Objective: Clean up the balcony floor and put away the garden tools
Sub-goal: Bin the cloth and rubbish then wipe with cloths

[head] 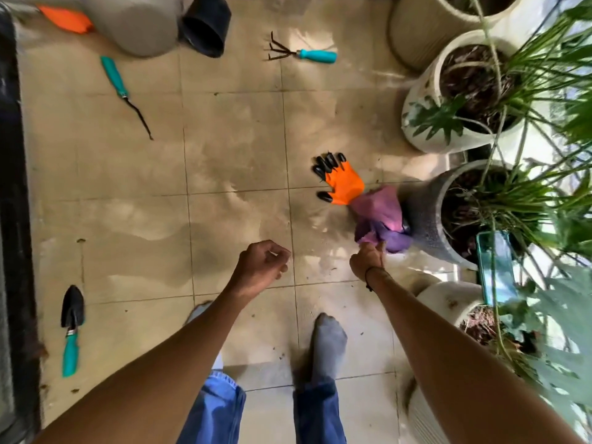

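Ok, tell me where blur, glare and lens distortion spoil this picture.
Head view: wide-angle bending curves the floor tiles toward the edges; daylight washes out the right side behind the potted plants; the purple cloth pinched by the right hand is slightly motion-blurred.

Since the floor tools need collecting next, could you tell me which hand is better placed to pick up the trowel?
Probably the left hand: it holds nothing and is on the trowel's side. The right hand is pinching the purple cloth by the pots.
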